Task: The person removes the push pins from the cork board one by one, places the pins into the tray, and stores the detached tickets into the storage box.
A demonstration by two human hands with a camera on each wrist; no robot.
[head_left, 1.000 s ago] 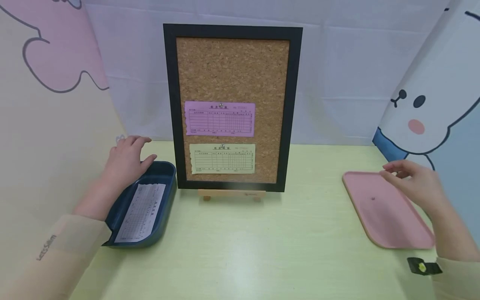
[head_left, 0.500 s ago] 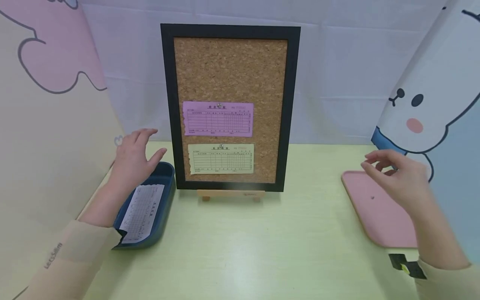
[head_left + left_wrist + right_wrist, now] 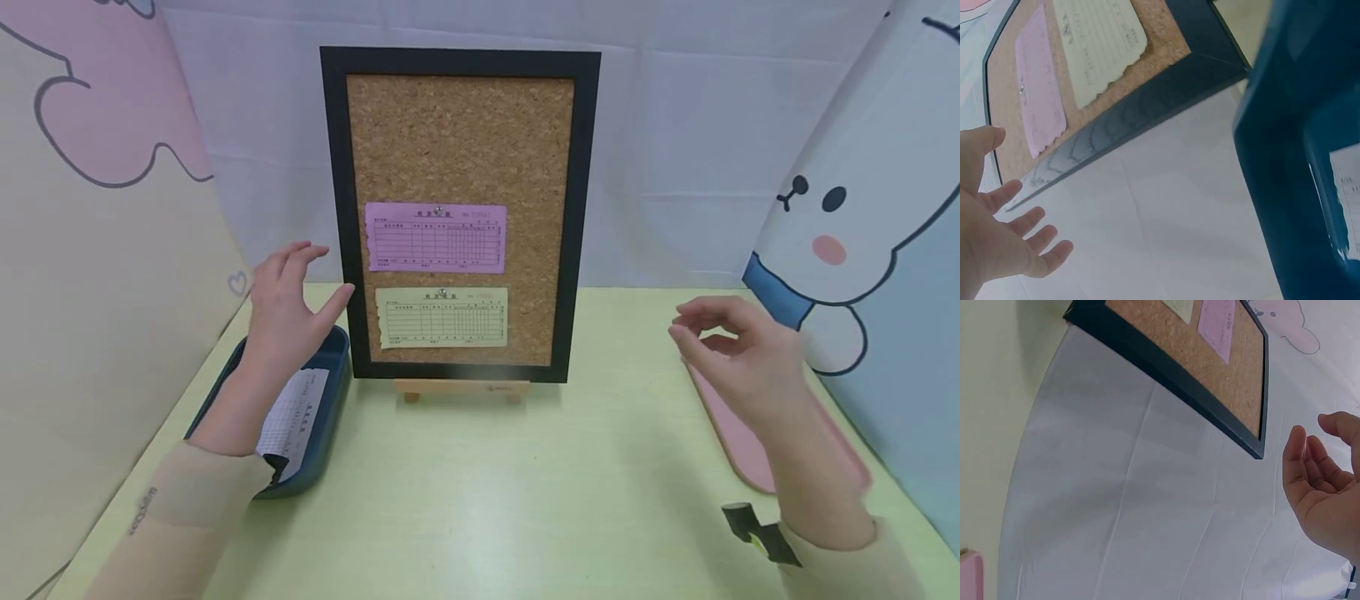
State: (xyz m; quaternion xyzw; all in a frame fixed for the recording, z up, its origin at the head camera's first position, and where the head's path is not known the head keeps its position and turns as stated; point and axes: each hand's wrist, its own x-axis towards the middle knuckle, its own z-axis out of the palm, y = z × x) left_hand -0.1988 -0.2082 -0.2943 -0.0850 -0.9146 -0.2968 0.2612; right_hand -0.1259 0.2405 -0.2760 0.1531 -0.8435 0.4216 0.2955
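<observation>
A black-framed cork board [image 3: 461, 133] stands on a small wooden easel. A purple receipt slip [image 3: 438, 250] and, below it, a pale yellow-green slip [image 3: 442, 329] are fixed to it, each with a small pin at its top. My left hand [image 3: 288, 312] hovers over a blue tray [image 3: 330, 442], fingers spread, thumb overlapping the board's left edge in the head view. A white slip [image 3: 303, 417] lies in that tray, partly hidden by my forearm. Right of the board, my right hand [image 3: 738, 358] is in the air, fingers loosely bent, thumb near the forefinger, nothing visible between them.
A pink tray [image 3: 742, 450] lies at the right on the pale yellow-green table [image 3: 480, 500], partly covered by my right hand and forearm. A white cloth backdrop [image 3: 660, 167] hangs behind the board, with cartoon-printed panels at both sides.
My left hand has risen and moved right, toward the board's edge. My right hand has moved left from over the pink tray, now covering the small thing seen on it earlier.
</observation>
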